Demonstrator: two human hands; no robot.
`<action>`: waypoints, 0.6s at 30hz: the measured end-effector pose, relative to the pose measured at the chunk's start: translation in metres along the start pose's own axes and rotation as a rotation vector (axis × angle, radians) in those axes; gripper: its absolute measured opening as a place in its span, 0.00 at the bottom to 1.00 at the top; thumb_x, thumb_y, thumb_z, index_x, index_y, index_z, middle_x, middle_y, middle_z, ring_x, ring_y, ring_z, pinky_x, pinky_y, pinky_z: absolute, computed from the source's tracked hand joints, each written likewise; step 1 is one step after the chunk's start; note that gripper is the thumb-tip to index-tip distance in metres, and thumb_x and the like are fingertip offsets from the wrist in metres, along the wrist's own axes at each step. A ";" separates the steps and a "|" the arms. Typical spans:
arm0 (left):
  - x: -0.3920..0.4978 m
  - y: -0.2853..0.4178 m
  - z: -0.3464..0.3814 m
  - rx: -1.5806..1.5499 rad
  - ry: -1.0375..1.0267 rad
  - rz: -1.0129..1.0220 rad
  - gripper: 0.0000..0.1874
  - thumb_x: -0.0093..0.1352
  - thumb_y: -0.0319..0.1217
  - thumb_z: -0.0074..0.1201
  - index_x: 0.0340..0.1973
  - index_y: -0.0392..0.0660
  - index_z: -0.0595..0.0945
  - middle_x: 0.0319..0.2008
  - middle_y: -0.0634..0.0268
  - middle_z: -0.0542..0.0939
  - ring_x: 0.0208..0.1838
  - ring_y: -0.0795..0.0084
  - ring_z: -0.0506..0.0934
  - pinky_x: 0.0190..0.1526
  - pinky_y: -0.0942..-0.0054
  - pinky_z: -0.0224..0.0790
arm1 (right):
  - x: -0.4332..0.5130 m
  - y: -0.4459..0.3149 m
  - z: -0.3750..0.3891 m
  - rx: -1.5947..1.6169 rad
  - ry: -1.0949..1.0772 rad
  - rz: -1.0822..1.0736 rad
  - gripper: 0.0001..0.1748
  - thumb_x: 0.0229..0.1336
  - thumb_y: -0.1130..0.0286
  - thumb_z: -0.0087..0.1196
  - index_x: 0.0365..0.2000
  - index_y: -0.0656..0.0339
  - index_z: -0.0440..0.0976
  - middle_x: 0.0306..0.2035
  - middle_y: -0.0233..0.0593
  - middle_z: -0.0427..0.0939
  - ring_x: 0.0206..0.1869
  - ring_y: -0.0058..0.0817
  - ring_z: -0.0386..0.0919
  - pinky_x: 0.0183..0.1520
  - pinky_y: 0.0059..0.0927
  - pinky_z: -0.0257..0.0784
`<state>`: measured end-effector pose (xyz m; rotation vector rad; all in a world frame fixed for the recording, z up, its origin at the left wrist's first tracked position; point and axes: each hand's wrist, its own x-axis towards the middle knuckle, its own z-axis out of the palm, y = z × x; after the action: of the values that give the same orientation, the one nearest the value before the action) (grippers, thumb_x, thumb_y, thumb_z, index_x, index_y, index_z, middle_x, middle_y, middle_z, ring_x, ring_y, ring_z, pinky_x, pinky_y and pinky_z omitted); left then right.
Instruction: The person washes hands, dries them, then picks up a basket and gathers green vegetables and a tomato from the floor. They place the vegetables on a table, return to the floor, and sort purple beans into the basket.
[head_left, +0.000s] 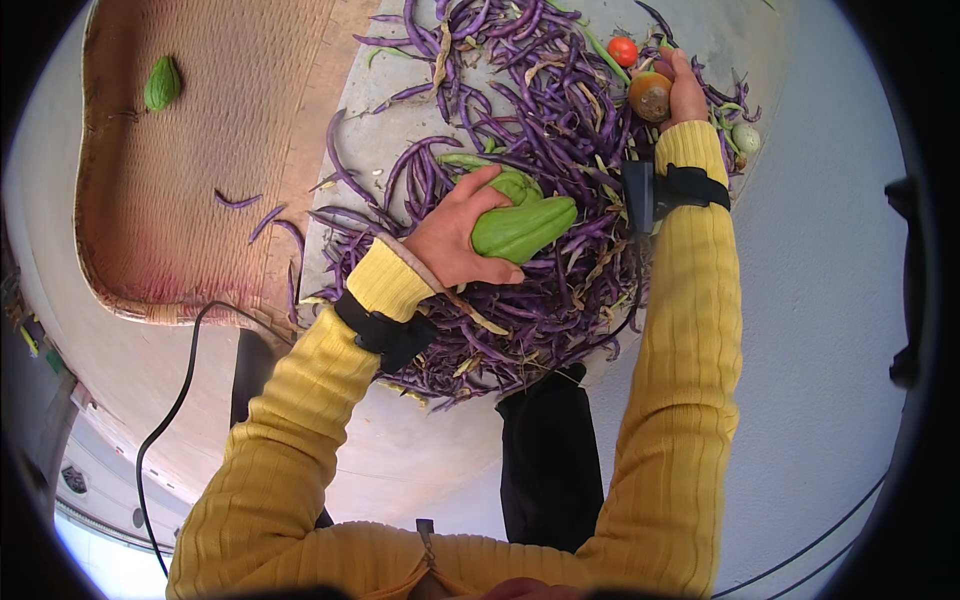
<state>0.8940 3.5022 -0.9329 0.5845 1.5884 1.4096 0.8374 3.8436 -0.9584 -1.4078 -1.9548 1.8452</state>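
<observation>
My left hand (457, 236) grips a pale green chayote (523, 229) over a heap of purple bean pods (555, 135). Another green chayote (517, 186) lies against the first, partly beneath my fingers. At the heap's upper right, my right hand (684, 88) is curled around the right side of an orange-brown round fruit or vegetable (650, 97) with a rough brown patch. A red tomato (622, 52) sits just above and left of that. Right of my right wrist lies a small pale green round vegetable (745, 138). Some of my right fingers are hidden.
A shallow woven basket tray (217, 97) lies at the left, holding a green chayote (163, 83) and a few loose bean pods (266, 223). A white wall (810, 300) rises at the right. Black cables run from my wrist straps, one crossing at the lower left (182, 397).
</observation>
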 end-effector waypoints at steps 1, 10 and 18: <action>0.001 -0.002 0.000 -0.018 0.010 0.002 0.38 0.44 0.41 0.70 0.47 0.40 0.71 0.62 0.40 0.54 0.66 0.47 0.54 0.62 0.62 0.50 | 0.016 0.005 0.005 -0.153 -0.017 -0.062 0.28 0.60 0.56 0.45 0.54 0.66 0.64 0.53 0.48 0.69 0.54 0.38 0.70 0.53 0.33 0.66; -0.007 -0.014 -0.007 0.011 0.011 0.000 0.37 0.46 0.45 0.68 0.49 0.44 0.72 0.65 0.41 0.50 0.64 0.42 0.56 0.62 0.60 0.51 | 0.069 0.033 0.016 -0.750 -0.289 0.114 0.36 0.51 0.58 0.56 0.58 0.63 0.60 0.53 0.47 0.69 0.53 0.34 0.69 0.54 0.31 0.63; -0.006 -0.015 -0.018 0.119 -0.143 0.009 0.37 0.45 0.46 0.68 0.49 0.50 0.73 0.63 0.45 0.53 0.60 0.44 0.61 0.59 0.60 0.56 | 0.026 0.025 0.036 -0.902 -0.059 -0.023 0.32 0.47 0.67 0.61 0.52 0.60 0.60 0.40 0.49 0.73 0.40 0.35 0.74 0.41 0.35 0.71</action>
<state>0.8848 3.4843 -0.9460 0.7474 1.5630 1.2574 0.8136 3.8304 -1.0009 -1.4639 -2.9940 0.9811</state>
